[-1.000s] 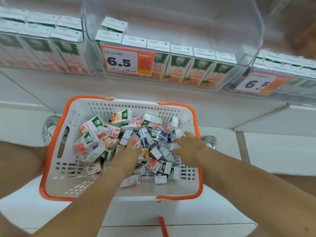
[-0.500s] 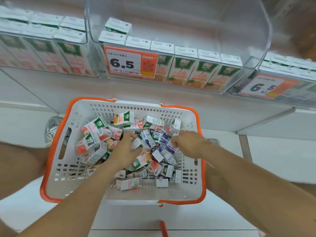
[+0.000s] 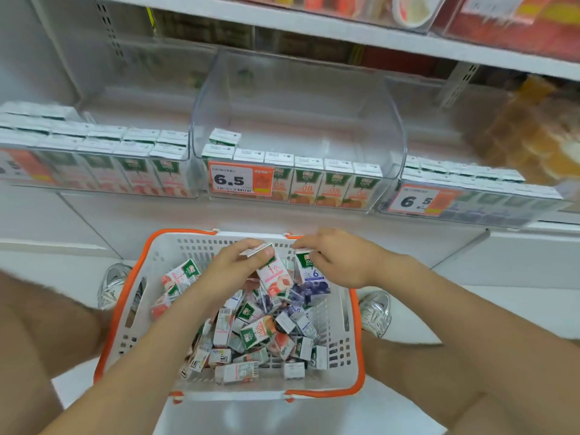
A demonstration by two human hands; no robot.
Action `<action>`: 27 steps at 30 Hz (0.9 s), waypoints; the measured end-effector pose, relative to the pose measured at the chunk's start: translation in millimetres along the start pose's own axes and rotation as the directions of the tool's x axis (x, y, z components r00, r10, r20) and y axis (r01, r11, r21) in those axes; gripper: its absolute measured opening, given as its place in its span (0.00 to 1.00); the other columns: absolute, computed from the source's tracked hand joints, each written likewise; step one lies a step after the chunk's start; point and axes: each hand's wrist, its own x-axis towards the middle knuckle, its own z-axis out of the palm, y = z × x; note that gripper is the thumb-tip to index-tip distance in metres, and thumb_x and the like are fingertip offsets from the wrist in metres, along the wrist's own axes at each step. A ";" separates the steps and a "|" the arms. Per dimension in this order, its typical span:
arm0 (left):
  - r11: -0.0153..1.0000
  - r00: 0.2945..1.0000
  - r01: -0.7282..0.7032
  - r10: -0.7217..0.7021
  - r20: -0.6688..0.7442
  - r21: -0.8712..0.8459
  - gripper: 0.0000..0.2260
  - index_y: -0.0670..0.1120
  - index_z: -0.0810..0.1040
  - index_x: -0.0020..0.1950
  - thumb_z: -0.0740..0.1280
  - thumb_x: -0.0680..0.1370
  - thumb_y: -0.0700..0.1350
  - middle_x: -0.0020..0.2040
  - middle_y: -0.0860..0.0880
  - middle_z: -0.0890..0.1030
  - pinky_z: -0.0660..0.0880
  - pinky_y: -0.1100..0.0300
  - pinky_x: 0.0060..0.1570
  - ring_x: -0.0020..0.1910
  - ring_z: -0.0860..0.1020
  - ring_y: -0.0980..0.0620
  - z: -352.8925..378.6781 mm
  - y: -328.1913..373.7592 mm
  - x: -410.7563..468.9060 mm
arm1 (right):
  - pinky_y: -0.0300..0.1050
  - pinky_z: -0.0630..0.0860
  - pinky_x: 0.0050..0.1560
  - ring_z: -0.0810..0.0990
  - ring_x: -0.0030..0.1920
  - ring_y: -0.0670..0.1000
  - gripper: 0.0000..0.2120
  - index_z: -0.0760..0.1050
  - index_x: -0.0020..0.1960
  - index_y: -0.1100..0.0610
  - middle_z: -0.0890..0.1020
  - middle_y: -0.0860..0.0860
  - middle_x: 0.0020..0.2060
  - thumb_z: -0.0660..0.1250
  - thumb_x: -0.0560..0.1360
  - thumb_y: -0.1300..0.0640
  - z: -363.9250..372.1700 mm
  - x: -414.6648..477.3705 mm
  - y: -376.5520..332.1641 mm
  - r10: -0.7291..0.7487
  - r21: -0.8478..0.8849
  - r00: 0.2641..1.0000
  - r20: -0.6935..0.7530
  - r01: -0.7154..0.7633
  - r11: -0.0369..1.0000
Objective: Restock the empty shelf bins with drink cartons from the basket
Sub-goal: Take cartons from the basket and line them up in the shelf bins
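A white basket with an orange rim (image 3: 356, 365) sits on the floor, holding several small drink cartons (image 3: 251, 334). Above its far end my left hand (image 3: 235, 268) grips a pink peach carton (image 3: 276, 279) by its top. Beside it my right hand (image 3: 339, 259) holds a blue blueberry carton (image 3: 312, 277) upright. The clear middle shelf bin (image 3: 298, 120) carries one front row of orange cartons (image 3: 332, 183) plus one carton behind, and is mostly empty.
The left bin (image 3: 94, 158) is packed with peach cartons and the right bin (image 3: 470, 196) with cartons behind a 6.5 price tag. An upper shelf (image 3: 345, 32) runs overhead. My shoes (image 3: 113, 287) flank the basket on the white floor.
Both hands have closed on a carton each and lifted them out of the pile toward the basket's far edge. The view has tilted up, showing more shelf.
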 end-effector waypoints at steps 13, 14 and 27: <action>0.888 0.871 -0.451 0.460 -0.172 0.090 0.10 0.51 0.82 0.58 0.71 0.80 0.54 0.51 0.39 0.85 0.79 0.38 0.54 0.53 0.82 0.35 39.4 139.0 -23.9 | 0.57 0.77 0.48 0.79 0.43 0.59 0.16 0.75 0.65 0.47 0.74 0.51 0.49 0.53 0.85 0.47 -115.1 -30.8 -30.0 -0.065 -0.069 0.804 -0.591 0.030 0.997; 0.880 0.861 -0.463 0.475 -0.182 0.105 0.09 0.52 0.82 0.57 0.71 0.81 0.55 0.51 0.38 0.85 0.79 0.36 0.54 0.53 0.81 0.34 38.4 146.6 -23.0 | 0.57 0.77 0.49 0.79 0.44 0.58 0.15 0.74 0.68 0.49 0.74 0.51 0.51 0.55 0.86 0.49 -116.4 -31.5 -29.0 -0.072 -0.060 0.781 -0.621 0.044 0.997; 0.738 0.568 -0.427 0.669 -0.479 0.523 0.08 0.55 0.80 0.58 0.64 0.84 0.55 0.50 0.57 0.84 0.80 0.49 0.52 0.50 0.82 0.53 -82.6 214.1 -20.4 | 0.58 0.77 0.45 0.77 0.42 0.57 0.13 0.71 0.67 0.50 0.71 0.51 0.54 0.53 0.86 0.50 -148.1 46.4 -127.2 -0.059 0.082 0.509 -0.859 0.251 0.965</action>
